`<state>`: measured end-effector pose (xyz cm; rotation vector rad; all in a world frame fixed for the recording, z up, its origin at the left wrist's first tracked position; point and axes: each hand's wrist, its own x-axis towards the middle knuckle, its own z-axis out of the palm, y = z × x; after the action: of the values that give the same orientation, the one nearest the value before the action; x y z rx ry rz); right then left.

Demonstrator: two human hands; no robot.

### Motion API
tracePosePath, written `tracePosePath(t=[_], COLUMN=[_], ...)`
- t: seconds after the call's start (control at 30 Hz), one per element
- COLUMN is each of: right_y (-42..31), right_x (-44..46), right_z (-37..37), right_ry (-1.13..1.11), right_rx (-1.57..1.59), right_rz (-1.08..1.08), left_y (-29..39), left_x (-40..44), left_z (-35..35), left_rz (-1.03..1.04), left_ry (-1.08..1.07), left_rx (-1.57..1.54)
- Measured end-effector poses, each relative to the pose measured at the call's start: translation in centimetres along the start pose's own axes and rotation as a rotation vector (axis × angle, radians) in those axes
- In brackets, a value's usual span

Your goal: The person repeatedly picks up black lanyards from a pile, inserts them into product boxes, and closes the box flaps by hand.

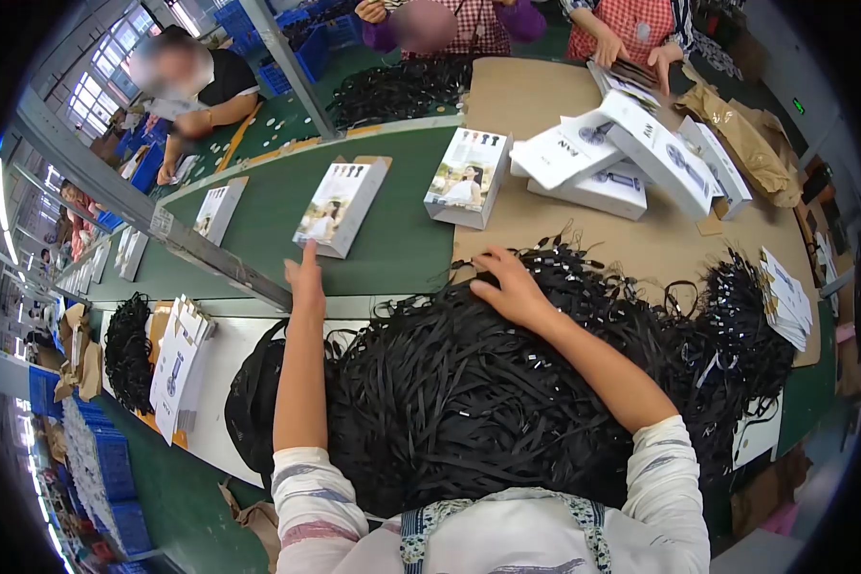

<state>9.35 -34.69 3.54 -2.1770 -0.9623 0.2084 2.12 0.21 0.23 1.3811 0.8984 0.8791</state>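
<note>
My left hand [306, 279] reaches over the near edge of the green conveyor belt. Its fingers are stretched out just below a white fan box [340, 206] with a photo on top. Whether the fingertips touch that box I cannot tell. My right hand [515, 289] is at the upper edge of a big heap of black straps [450, 392], which look like lanyards with small shiny ends. Its fingers are apart, and nothing shows in its grasp. Ahead of this hand, a second fan box [467, 177] stands where the belt meets a cardboard sheet [507, 105].
Several fan boxes [631, 148] lie piled on the cardboard at right, beside brown paper [746, 143]. More boxes [220, 210] line the belt leftward. Flat cartons [180, 368] stack at left. A metal post [201, 244] slants near my left hand. Co-workers [631, 33] work across.
</note>
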Motion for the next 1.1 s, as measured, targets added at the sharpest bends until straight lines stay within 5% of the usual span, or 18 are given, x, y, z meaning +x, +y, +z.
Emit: tracePosePath(t=[0.03,0.07,0.13,0.2,0.33,0.6,0.67,0.73,0.8,0.83,0.87,1.0,1.03,1.1], right_y=[-0.1,-0.1,-0.1,-0.3,-0.6,-5.5,-9.0,-11.3,-15.9,-17.3,-17.8,-21.3,-21.0,-21.3], right_x=[0.1,0.2,0.0,0.0,0.0,0.9,0.1,-1.4,-3.8,-5.4,-6.9,-11.5,-12.0,-10.5], right_z=[-0.1,-0.1,0.1,-0.2,-0.5,-3.7,-4.1,-2.4,-4.7,-4.4,-2.8,-4.9,-5.3,-9.0], right_ry=[0.020,0.041,0.053,0.039,0.044,0.099,0.061,-0.168,-0.650,-0.797,-0.884,-1.050,-0.723,-0.604], right_rx=[0.091,0.179,0.101,0.095,0.129,0.225,0.588,0.812,0.812,0.884,1.036,0.671,0.469,0.049], right_rz=[0.024,0.041,0.012,-0.011,-0.010,-0.112,-0.282,-0.153,-0.079,-0.219,-0.404,-0.372,-0.657,-0.687], left_y=[0.2,1.1,4.9,9.0,12.5,16.8,18.2,19.5,22.8,23.6,24.1,25.8,25.4,22.5], left_x=[-0.8,-1.9,-5.6,-12.0,-18.8,-20.7,-21.0,-21.5,-21.9,-21.3,-20.0,-18.4,-18.3,-20.0], left_z=[0.0,-0.2,-1.2,-1.8,-3.2,-4.0,-3.1,-1.9,-0.7,-0.1,-0.2,1.3,1.7,2.1], left_rz=[0.298,0.293,0.582,0.525,0.650,0.766,0.463,0.296,-0.346,-0.350,-0.323,0.003,0.095,0.160], left_ry=[0.254,0.253,-0.753,-1.062,-1.322,-0.982,-1.006,-1.024,-0.952,-0.849,-0.972,-0.782,-0.727,-0.957], left_rx=[0.416,0.423,0.319,0.512,0.684,0.608,0.309,0.073,-0.539,-0.581,-0.702,-0.478,-0.326,-0.055])
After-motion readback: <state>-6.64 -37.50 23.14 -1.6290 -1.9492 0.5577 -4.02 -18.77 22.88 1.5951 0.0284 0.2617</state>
